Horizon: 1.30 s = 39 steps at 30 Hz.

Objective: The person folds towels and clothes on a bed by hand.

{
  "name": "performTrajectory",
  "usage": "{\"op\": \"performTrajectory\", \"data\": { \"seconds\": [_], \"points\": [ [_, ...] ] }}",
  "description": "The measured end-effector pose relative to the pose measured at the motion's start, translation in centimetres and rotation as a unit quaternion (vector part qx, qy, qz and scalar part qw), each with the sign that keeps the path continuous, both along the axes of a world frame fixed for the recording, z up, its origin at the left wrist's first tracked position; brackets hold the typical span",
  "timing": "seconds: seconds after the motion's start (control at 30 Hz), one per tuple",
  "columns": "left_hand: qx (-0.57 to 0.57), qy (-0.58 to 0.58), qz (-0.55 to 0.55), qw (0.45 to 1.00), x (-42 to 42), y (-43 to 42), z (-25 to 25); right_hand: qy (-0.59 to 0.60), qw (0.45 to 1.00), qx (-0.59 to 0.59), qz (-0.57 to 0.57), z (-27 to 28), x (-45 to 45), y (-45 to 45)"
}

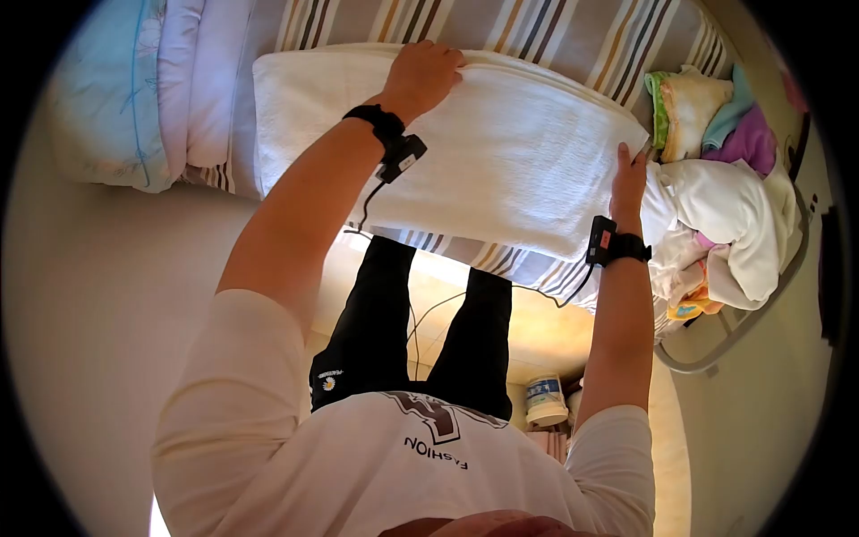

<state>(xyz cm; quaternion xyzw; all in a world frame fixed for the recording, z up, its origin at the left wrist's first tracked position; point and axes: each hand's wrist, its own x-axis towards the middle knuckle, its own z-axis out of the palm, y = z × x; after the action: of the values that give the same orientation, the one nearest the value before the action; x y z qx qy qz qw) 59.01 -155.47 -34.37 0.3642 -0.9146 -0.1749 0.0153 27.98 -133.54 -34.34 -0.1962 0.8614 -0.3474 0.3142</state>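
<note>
From my remote seat I look down through the head camera at a folded white cloth (519, 148) lying across the striped sheet (501, 27) on the bed, in front of the person. Its layers show along the far edge, where the left hand (426, 76) rests. The fingers there bend over that edge, with the thumb nearer me on top; I read this as a way to steady the fold line, but I cannot tell whether they pinch the layers or only press them.

The right hand (628, 183) is at the cloth's right end. I see its thumb and fingers at the border, slightly apart at the tips, but how firmly they have hold of it I cannot tell. With the hands set well apart, the stretch between them lies fairly flat, which I take to be the reason for the wide spacing.

Just beyond the right hand sits a loose pile of clothes (729, 219), crumpled and mixed in colour, and pale blue bedding (107, 98) is stacked at the left end. Both seem set to the sides to give the cloth room. Thin cables (559, 304) hang slack from the wrist units (602, 240), probably so the arms can reach freely.
</note>
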Motion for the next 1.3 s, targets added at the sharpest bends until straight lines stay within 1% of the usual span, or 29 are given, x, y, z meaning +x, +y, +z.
{"op": "performTrajectory", "data": {
  "seconds": [0.07, 0.1, 0.13, 0.17, 0.23, 0.27, 0.3, 0.33, 0.37, 0.43, 0.57, 0.63, 0.67, 0.7, 0.73, 0.77, 0.8, 0.83, 0.87, 0.9, 0.93, 0.97, 1.0, 1.03, 1.1, 1.13, 1.2, 1.23, 1.3],
  "points": [
    [0.022, -0.029, -0.015, 0.999, 0.2, -0.9, 0.4, -0.022, 0.999, -0.001, -0.03, -1.4, -1.2, 0.2],
    [0.014, 0.015, 0.025, 0.999, 0.4, -1.3, 0.2, -0.042, 0.998, -0.003, -0.056, -2.0, -1.8, 0.4],
    [0.007, 0.058, 0.064, 0.996, 0.5, -1.6, -0.1, -0.045, 0.998, 0.0, -0.048, -2.6, -2.3, 0.6],
    [0.008, 0.057, 0.063, 0.996, 0.4, -1.5, -0.3, -0.046, 0.998, 0.0, -0.049, -3.2, -2.6, 0.9],
    [0.001, 0.031, 0.064, 0.997, 0.3, -1.3, -1.0, 0.001, 0.998, 0.06, -0.012, -3.1, -2.5, 0.3],
    [0.001, 0.031, 0.064, 0.997, 0.2, -1.4, -1.3, 0.002, 0.998, 0.06, -0.012, -3.3, -2.5, 0.0],
    [-0.002, 0.039, 0.078, 0.996, 0.0, -1.5, -1.5, 0.134, 0.989, 0.045, 0.029, -3.8, -2.6, -0.4],
    [-0.006, 0.046, 0.093, 0.995, -0.3, -1.4, -1.7, 0.264, 0.961, 0.03, 0.07, -4.2, -2.8, -0.4],
    [-0.004, 0.046, 0.092, 0.995, -0.4, -1.3, -1.8, 0.265, 0.961, 0.031, 0.07, -4.3, -3.2, -0.3],
    [-0.071, 0.143, 0.087, 0.983, -0.3, -1.1, -2.3, 0.098, 0.988, 0.108, -0.049, -2.9, -3.1, -1.3],
    [-0.094, 0.125, 0.11, 0.982, -0.8, -0.2, -3.1, 0.092, 0.987, 0.077, -0.103, -5.0, -3.5, -1.2],
    [-0.134, 0.078, 0.066, 0.986, -0.8, -0.1, -3.0, 0.07, 0.995, 0.067, -0.014, -6.2, -5.3, -0.8],
    [-0.14, 0.069, 0.066, 0.985, -0.7, -0.2, -2.9, 0.059, 0.996, 0.069, 0.02, -6.4, -6.1, -0.8],
    [-0.098, 0.065, 0.052, 0.992, -0.5, -0.5, -2.8, 0.049, 0.995, 0.084, 0.037, -5.8, -6.6, -1.3],
    [-0.059, 0.058, 0.039, 0.996, 0.6, -1.3, -2.5, 0.055, 0.994, 0.092, 0.035, -5.5, -6.7, -1.4],
    [-0.072, 0.041, 0.042, 0.996, 2.5, -2.0, -2.0, 0.058, 0.997, 0.048, 0.032, -6.3, -7.2, -1.1],
    [-0.101, 0.03, 0.039, 0.994, 4.4, -2.5, -1.6, 0.056, 0.997, 0.035, 0.039, -6.8, -7.8, -1.0],
    [-0.126, 0.022, 0.034, 0.991, 6.3, -2.7, -1.6, 0.048, 0.998, 0.023, 0.029, -5.4, -7.1, -1.6],
    [-0.163, -0.006, -0.061, 0.985, 9.6, -3.6, -1.7, 0.038, 0.999, 0.019, 0.023, -5.0, -6.6, -2.0],
    [-0.194, -0.025, -0.019, 0.981, 12.7, -4.6, -3.2, 0.029, 0.999, 0.017, 0.016, -5.1, -6.6, -2.1],
    [-0.203, -0.072, -0.067, 0.974, 14.4, -4.8, -0.3, 0.025, 0.999, 0.013, 0.016, -5.2, -6.4, -2.3],
    [-0.22, -0.148, -0.042, 0.963, 16.3, -4.7, 0.7, 0.015, 1.0, 0.017, 0.015, -5.2, -6.2, -2.5],
    [-0.18, -0.183, 0.033, 0.966, 18.9, -5.0, 0.0, 0.004, 1.0, 0.02, 0.015, -5.3, -6.0, -2.6],
    [-0.173, -0.181, 0.121, 0.96, 19.3, -4.8, 1.1, 0.002, 1.0, 0.019, 0.015, -5.9, -6.2, -2.6],
    [-0.217, -0.178, 0.082, 0.956, 21.2, -5.6, 1.8, 0.008, 0.998, 0.038, 0.055, -6.3, -7.0, -2.5],
    [-0.216, -0.179, 0.085, 0.956, 21.8, -6.0, 1.9, 0.008, 0.998, 0.038, 0.058, -6.5, -7.1, -2.5],
    [-0.185, -0.206, 0.061, 0.959, 22.9, -7.0, 1.9, 0.069, 0.996, 0.044, 0.037, -7.2, -7.4, -2.4],
    [-0.184, -0.206, 0.065, 0.959, 23.3, -7.5, 1.8, 0.07, 0.996, 0.044, 0.041, -7.7, -7.9, -2.3],
    [-0.106, -0.177, 0.028, 0.978, 23.8, -8.6, 1.4, 0.072, 0.994, 0.06, 0.063, -8.4, -8.7, -2.1]
  ]
}}
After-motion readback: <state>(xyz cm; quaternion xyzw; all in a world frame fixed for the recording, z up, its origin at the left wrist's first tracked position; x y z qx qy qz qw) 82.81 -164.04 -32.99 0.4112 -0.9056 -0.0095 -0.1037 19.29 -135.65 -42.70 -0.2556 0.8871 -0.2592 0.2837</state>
